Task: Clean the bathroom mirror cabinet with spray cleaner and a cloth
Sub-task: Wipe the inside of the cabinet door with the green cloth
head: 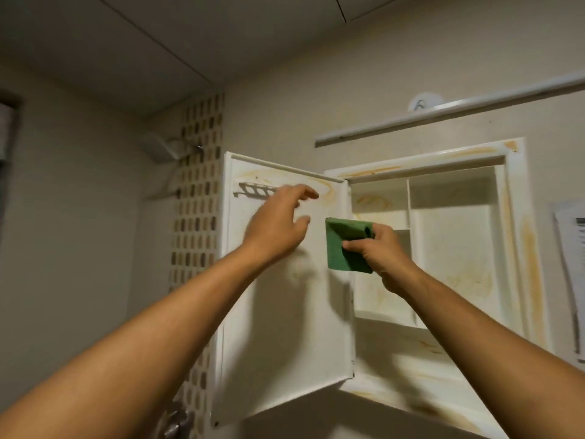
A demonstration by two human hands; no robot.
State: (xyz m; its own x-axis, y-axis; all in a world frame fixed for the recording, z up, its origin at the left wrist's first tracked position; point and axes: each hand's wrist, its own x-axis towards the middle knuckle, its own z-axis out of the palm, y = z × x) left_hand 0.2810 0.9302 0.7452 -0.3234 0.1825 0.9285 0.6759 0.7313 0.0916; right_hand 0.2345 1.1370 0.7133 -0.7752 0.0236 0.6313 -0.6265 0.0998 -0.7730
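Note:
The white wall cabinet stands open, with bare shelves inside and orange-brown stains on its frame and back. Its door is swung out to the left, inner side facing me. My right hand pinches a folded green cloth in front of the door's hinge edge. My left hand is raised before the upper part of the door with fingers spread and loosely bent, holding nothing. No spray bottle is in view.
A small white rack is fixed at the top of the door's inner side. A long white light bar hangs above the cabinet. A mosaic tile strip and a shower head are left; paper hangs right.

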